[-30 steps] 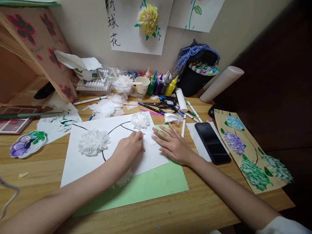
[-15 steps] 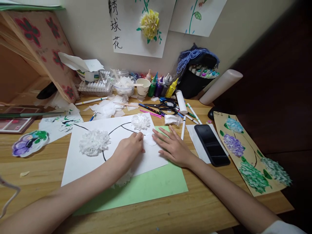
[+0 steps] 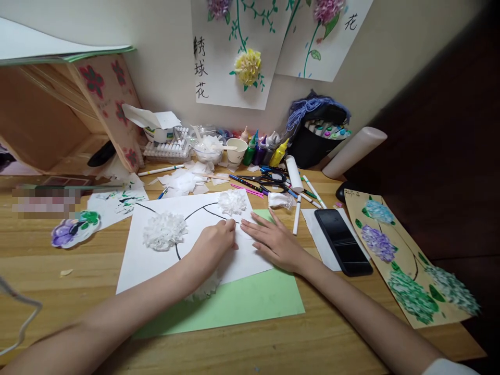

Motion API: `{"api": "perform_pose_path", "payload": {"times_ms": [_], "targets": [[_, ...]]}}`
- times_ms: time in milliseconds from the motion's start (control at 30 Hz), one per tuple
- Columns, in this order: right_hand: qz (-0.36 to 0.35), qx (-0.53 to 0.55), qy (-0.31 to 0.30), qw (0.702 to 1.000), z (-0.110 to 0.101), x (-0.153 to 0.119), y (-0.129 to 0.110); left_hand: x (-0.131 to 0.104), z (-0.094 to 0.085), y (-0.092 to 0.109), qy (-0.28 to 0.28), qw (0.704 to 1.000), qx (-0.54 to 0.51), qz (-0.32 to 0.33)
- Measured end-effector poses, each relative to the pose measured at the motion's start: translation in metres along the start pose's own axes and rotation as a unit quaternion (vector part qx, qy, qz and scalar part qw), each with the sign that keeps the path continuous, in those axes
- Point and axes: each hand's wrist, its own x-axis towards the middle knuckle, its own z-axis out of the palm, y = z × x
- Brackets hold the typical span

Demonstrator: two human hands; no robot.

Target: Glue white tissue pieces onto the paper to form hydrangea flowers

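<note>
A white sheet (image 3: 133, 260) with black drawn stems lies over a green sheet (image 3: 250, 307). White paper flowers stand on it, a large one (image 3: 164, 231) at the left and a smaller one (image 3: 232, 201) at the top; a third is partly hidden under my left forearm. My left hand (image 3: 216, 240) is closed in a pinch on the sheet, below the small flower; what its fingertips hold is hidden. My right hand (image 3: 275, 242) lies flat with fingers spread on the sheet's right edge, its fingertips close to the left hand.
Behind the sheet are black scissors (image 3: 273, 181), pens, paper scraps (image 3: 183, 181), a paper cup (image 3: 236, 151) and paint bottles (image 3: 260, 151). To the right lie a phone (image 3: 344, 242) and a tan flower picture (image 3: 410, 265). A painted palette (image 3: 74, 229) sits at the left.
The view has tilted up and shifted left, so the desk items appear lower and further right. My right fingertips now cover the spot where a round white piece showed beside my left hand.
</note>
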Motion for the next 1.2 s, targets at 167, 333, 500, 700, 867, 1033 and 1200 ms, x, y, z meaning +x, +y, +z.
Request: {"api": "perform_pose_path", "payload": {"times_ms": [167,333,500,700,867,1033,1200], "targets": [[-0.012,-0.002,0.008,1.000,0.000,-0.002,-0.001,0.001,0.005,-0.001,0.020,1.000,-0.009,-0.002],[-0.022,0.003,0.010,1.000,-0.002,-0.003,-0.002,-0.001,-0.004,0.000,0.004,1.000,-0.016,-0.005],[-0.064,0.004,-0.025,0.998,-0.002,-0.005,0.000,-0.003,-0.007,0.000,0.003,1.000,-0.023,0.000],[-0.049,-0.013,0.019,0.999,0.002,-0.008,0.002,-0.001,0.000,-0.001,0.032,0.999,0.005,0.006],[-0.032,-0.028,0.023,0.999,0.004,-0.008,0.002,0.000,0.001,-0.002,0.030,1.000,0.008,0.002],[-0.025,-0.041,0.004,0.999,0.002,-0.008,0.001,0.000,0.000,-0.003,0.029,1.000,-0.004,0.007],[-0.059,-0.030,-0.043,0.997,0.000,-0.007,-0.004,-0.004,-0.012,-0.003,0.014,1.000,0.012,0.000]]}}
